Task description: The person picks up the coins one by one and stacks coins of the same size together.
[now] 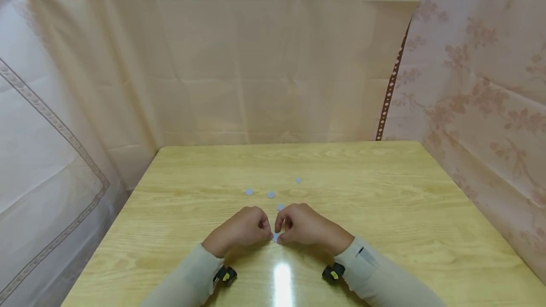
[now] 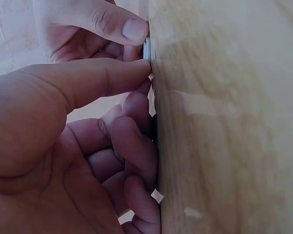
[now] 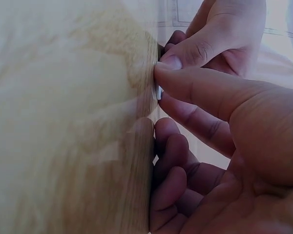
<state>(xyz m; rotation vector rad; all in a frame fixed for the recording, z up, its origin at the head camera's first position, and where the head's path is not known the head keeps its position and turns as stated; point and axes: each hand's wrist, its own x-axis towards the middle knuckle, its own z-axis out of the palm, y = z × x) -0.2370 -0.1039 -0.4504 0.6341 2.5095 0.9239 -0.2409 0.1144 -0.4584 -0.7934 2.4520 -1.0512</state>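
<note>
A small pale grey disc (image 1: 276,237) lies flat on the wooden table between my two hands. My left hand (image 1: 245,227) holds its left edge with thumb and forefinger, the other fingers curled against the tabletop. From the right, my right hand (image 1: 308,226) grips the same disc between thumb and forefinger. In the left wrist view the disc (image 2: 147,50) appears as a thin pale edge between the two thumbs. Only a sliver of the disc (image 3: 159,91) shows in the right wrist view, the rest hidden by fingers.
Beyond the hands, several similar discs lie scattered: one (image 1: 280,207) just past the right fingers, others (image 1: 249,192) farther off, the farthest (image 1: 298,180) toward the back. The wooden table (image 1: 384,193) meets hanging cloth (image 1: 273,60) at its back edge.
</note>
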